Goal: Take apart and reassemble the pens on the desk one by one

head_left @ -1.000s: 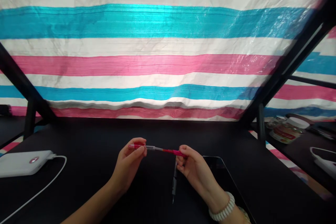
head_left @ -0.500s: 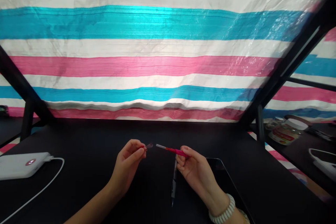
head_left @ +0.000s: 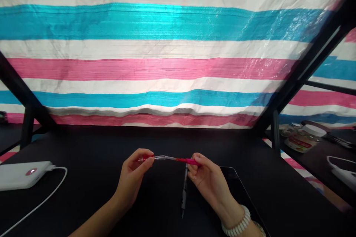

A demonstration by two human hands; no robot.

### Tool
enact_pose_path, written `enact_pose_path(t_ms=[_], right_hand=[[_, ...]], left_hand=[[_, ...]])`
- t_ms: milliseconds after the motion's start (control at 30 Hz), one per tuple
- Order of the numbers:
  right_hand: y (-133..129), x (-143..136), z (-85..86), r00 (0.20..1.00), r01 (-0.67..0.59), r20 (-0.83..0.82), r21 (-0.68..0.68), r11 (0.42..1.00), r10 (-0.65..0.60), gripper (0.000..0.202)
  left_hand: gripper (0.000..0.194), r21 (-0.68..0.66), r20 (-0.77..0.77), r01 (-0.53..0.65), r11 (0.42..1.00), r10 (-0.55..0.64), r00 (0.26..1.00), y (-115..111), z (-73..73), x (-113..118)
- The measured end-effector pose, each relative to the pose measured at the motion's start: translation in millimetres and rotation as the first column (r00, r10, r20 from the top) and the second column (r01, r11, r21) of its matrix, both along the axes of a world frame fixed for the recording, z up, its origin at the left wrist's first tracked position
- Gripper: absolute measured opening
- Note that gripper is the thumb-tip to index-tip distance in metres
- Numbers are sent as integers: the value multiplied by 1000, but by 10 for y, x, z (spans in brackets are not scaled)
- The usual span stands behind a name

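Clear barrel (head_left: 159,157) swung level, end now meeting pink pen part (head_left: 189,161)

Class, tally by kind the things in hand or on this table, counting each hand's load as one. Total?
Held pen pieces: 2 (clear piece, pink piece)
Dark pen: 1
Tablet-like device: 1
White power bank: 1
White cable: 1
Total: 6

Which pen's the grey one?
The grey pen, pointing down the picture beside the right hand. The other, a red-and-pink pen, stretches between that hand and the left hand.
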State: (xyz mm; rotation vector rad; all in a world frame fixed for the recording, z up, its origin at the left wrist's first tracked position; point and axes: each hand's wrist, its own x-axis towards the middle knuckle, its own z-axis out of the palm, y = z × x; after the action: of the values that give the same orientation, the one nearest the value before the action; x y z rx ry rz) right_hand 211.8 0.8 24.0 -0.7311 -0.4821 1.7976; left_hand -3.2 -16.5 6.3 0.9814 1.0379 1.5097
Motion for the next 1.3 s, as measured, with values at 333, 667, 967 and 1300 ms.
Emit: enact_pose_path(t_ms=[333,667,967,1300], right_hand=[[-44,-5,-11,970,46,225,181,982,-87,21],[-127,-40,48,774,-48,577,466,884,-262,20],[-108,-54,43,735,-49,611,480,876,-294,16],[-109,-52,-44,601,-95,704,534,840,-380,9]], left_hand=[[18,43,-126,-15,999,20,992,-22,31,10],[11,166,-403,11,986,57,913,-72,137,57],[14,150,-424,-62,987,120,898,-63,108,42],[7,263,-521,25,964,120,845,-79,76,16]])
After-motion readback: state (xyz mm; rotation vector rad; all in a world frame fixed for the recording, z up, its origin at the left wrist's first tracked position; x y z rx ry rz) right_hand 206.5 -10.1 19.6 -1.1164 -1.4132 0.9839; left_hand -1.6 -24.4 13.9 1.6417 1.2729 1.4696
